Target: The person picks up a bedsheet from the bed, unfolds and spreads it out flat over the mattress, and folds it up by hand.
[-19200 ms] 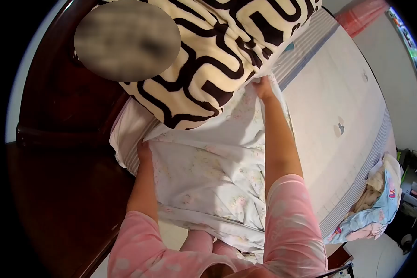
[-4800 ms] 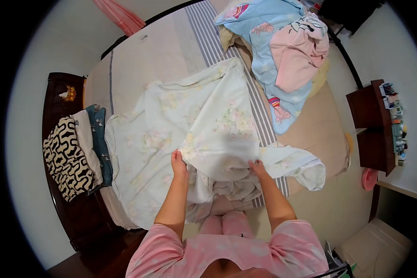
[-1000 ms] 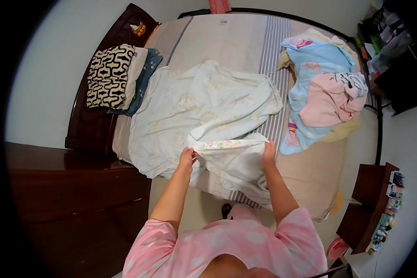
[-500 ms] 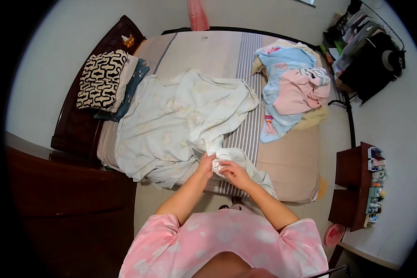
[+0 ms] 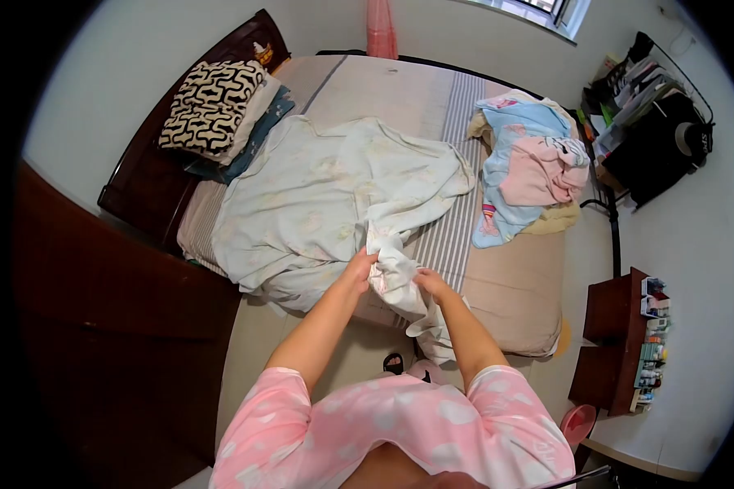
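Note:
A pale floral bed sheet (image 5: 302, 179) lies rumpled across the middle of the bed, its near corner gathered and lifted off the mattress at the front edge. My left hand (image 5: 359, 269) is closed on the left side of that gathered corner. On the other side, my right hand (image 5: 431, 282) pinches the bunched cloth. Between the hands the fabric forms loose folds, and a tail of it hangs down past the bed's edge toward the floor. Some of my fingertips are hidden by the cloth.
Folded bedding with a black-and-cream patterned piece (image 5: 212, 106) is stacked by the dark headboard (image 5: 151, 155). Blue and pink blankets (image 5: 538, 171) lie heaped at the right of the mattress (image 5: 506, 301). A clothes rack (image 5: 661, 138) and brown cabinet (image 5: 612, 326) stand right, a wardrobe (image 5: 122, 326) left.
My right hand has moved right and up a little, spreading away from the left, and now grips the cloth. The gathered corner is raised and more stretched between them. The view has shifted.

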### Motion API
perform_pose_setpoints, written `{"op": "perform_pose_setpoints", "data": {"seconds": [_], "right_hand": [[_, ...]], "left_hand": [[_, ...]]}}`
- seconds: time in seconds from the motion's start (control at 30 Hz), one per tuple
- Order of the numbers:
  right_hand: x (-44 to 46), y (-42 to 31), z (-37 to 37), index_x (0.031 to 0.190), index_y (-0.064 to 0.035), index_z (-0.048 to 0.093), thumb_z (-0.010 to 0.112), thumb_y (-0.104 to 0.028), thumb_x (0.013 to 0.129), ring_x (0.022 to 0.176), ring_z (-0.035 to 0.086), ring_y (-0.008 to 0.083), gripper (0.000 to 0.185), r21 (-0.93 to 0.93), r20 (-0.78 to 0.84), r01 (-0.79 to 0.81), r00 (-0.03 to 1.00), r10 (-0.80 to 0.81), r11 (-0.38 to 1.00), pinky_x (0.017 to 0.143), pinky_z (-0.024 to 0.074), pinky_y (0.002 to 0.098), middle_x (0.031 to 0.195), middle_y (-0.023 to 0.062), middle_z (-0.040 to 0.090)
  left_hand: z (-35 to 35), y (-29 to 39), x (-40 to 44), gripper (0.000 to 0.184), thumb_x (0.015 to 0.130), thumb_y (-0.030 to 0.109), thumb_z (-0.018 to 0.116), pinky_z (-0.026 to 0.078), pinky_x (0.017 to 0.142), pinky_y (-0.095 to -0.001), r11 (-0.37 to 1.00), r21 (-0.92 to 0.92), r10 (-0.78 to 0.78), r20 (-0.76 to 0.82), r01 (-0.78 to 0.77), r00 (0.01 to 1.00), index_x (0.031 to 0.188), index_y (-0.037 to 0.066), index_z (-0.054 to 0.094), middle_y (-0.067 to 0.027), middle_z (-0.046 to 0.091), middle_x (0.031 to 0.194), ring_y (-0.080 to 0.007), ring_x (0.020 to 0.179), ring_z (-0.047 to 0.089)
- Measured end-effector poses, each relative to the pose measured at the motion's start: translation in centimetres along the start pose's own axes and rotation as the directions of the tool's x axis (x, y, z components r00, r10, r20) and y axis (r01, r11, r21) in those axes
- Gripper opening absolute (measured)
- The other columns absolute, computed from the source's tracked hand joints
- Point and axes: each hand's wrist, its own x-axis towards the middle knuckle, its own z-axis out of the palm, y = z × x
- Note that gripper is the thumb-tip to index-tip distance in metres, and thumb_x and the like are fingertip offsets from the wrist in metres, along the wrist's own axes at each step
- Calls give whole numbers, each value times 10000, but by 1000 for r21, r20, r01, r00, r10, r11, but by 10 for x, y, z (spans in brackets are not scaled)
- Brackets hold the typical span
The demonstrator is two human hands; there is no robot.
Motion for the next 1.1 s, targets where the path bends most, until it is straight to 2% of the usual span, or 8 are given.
{"op": "perform_pose_setpoints", "data": {"seconds": [0.07,0.23,0.33,0.43,0.57,0.7,0.83,1.1], "right_hand": [[-5,-7,4,859,15,595,481,-84,797,813,573,159,163,242,-69,124,992,-110,962,698,442,279,870,75,617],[-24,-91,-40,1002,-33,527,440,-94,862,856,569,182,176,590,-342,474,880,-329,654,784,463,311,925,65,590],[-50,-163,-65,1054,-48,487,398,-82,893,896,558,175,188,546,-470,642,766,-438,538,807,456,312,966,65,574],[-102,-226,-76,1014,-43,506,407,-47,865,909,537,153,179,556,-439,706,698,-566,439,808,439,290,965,62,569],[-136,-226,-74,1049,-75,524,437,-84,860,805,477,53,209,217,-376,706,697,-610,674,676,383,193,914,-18,540],[-175,-178,-38,1032,-60,569,525,-132,816,865,509,101,232,-47,41,426,905,-424,904,755,395,224,955,-6,564],[-193,-136,-50,1041,-52,583,555,-84,788,832,527,103,256,-88,352,434,856,-380,897,746,421,239,1015,33,577],[-139,-81,-124,1259,-52,392,624,-32,726,840,550,171,582,-209,63,473,880,-471,856,738,450,286,1188,85,475]], "left_hand": [[-12,11,1,385,845,32,493,501,797,-386,999,-32,14,-31,-15,999,1215,64,391,-130,552,1102,-246,978,570],[-28,11,9,366,895,72,428,505,782,-409,989,-146,-35,-90,21,995,1251,85,342,-131,518,1165,-274,1002,564],[-12,0,23,403,886,127,473,503,747,-343,993,24,-119,63,117,991,1259,119,320,-87,516,1145,-217,932,575],[66,15,-21,416,865,188,530,483,729,-322,914,392,-8,-229,99,973,1237,133,351,-43,546,1031,-172,847,558],[108,15,-33,446,859,410,521,431,766,-357,973,206,86,96,-105,992,1191,147,384,-37,534,1020,-159,903,529],[142,10,-54,450,855,467,509,457,740,-323,980,66,-200,316,189,928,1139,127,425,-46,552,968,-163,856,551],[123,-44,-14,382,801,59,487,493,740,-339,997,74,12,197,-27,980,1181,59,452,-116,549,1018,-216,860,568],[179,-75,-33,324,805,53,423,461,731,-272,976,192,88,72,-100,994,1108,46,537,-68,580,937,-156,849,558]]}}
